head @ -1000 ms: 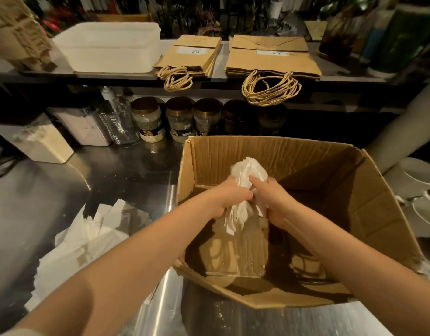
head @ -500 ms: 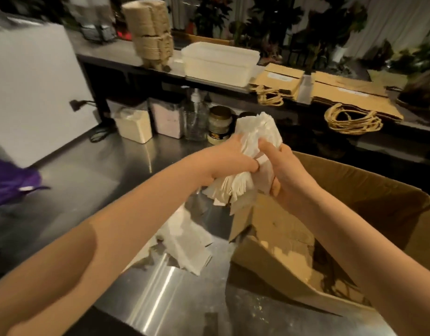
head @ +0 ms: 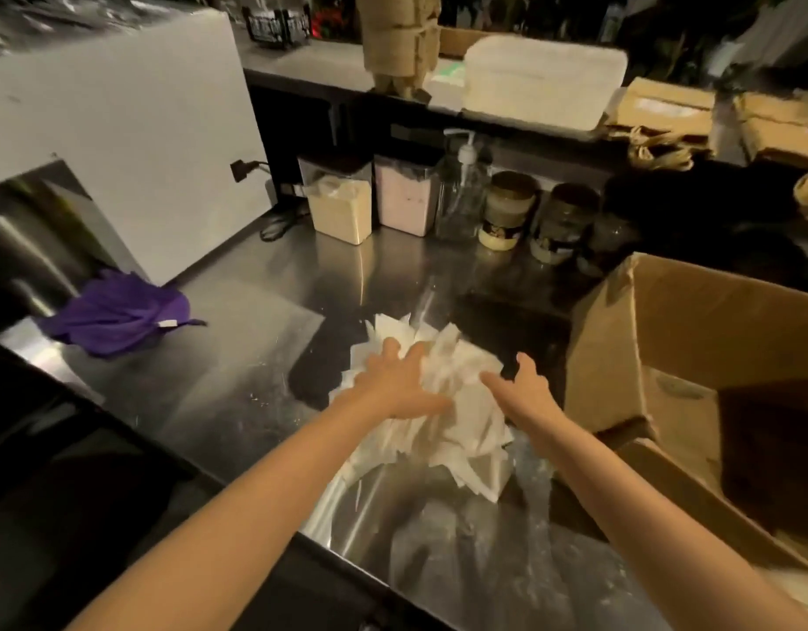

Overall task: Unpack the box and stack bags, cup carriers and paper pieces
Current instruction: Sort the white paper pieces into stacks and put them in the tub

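Purple cloth (head: 115, 314) lies crumpled at the far left of the steel counter (head: 256, 366), well apart from your work, so you can leave it alone. Along the back edge two tubs of powder (head: 340, 211), a pump bottle (head: 463, 189) and some jars (head: 509, 209) stand in a row, clear of the stack. On the shelf above them sits a tall stack of cup carriers (head: 402, 43), which I judge to be that part of the job set in place. Your left hand (head: 395, 382) lies on the pile of white paper pieces (head: 457, 416), fingers spread and straight, pressing the loose sheets down so they do not slide on the slick metal. The pile rests on the counter just beside the box, ragged, with corners sticking out all round. Your right hand (head: 523, 389) is at the pile's right edge, fingers loose and gripping nothing; whether it touches the paper I cannot tell. Your hands are apart, one on the heap and one at its side, well placed to square it up. Farther right on the shelf the brown paper bags (head: 666, 107) lie flat, handles hanging over the edge. The cardboard box (head: 657, 348) stands open at the right, within easy reach; what is left inside is too dark to tell.
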A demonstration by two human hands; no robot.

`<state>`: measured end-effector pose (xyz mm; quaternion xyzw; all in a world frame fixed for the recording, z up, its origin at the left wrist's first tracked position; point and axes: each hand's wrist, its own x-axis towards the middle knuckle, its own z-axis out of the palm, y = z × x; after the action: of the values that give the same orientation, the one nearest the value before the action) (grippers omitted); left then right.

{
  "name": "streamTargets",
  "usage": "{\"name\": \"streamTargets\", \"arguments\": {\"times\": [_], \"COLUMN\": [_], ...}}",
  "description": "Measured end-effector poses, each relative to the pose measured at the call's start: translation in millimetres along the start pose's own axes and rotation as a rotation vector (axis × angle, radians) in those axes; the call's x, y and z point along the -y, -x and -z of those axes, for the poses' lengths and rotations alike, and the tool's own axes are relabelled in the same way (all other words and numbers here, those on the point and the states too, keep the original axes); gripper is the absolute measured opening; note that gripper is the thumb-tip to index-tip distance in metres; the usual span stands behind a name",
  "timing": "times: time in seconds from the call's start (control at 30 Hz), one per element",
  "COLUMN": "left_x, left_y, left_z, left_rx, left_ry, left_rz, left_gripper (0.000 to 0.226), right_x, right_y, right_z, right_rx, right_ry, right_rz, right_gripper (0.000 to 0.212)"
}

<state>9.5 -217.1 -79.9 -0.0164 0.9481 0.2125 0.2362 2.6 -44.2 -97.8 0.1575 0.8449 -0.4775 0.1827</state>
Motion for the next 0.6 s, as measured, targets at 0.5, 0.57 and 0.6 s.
{"name": "streamTargets", "arguments": {"times": [0.5, 0.57, 0.6], "left_x": [59, 64, 66], "left_y": [-39, -41, -42], "left_z": [-99, -114, -120], "left_rx": [-0.389, -0.486, -0.533], "left_ry": [0.056, 0.065, 0.07], "left_rz": [-0.14, -0.152, -0.154], "left_gripper": [0.073, 0.073, 0.075], "right_x": [-91, -100, -106], "right_y": [-12, -12, -13], "right_z": [-48, -48, -49], "right_rx": [-0.142, -0.173, -0.174], "right_ry": [0.315, 0.308, 0.317], "right_rz": [0.385, 0.48, 0.529], "right_gripper": [0.076, 0.078, 0.076]}}
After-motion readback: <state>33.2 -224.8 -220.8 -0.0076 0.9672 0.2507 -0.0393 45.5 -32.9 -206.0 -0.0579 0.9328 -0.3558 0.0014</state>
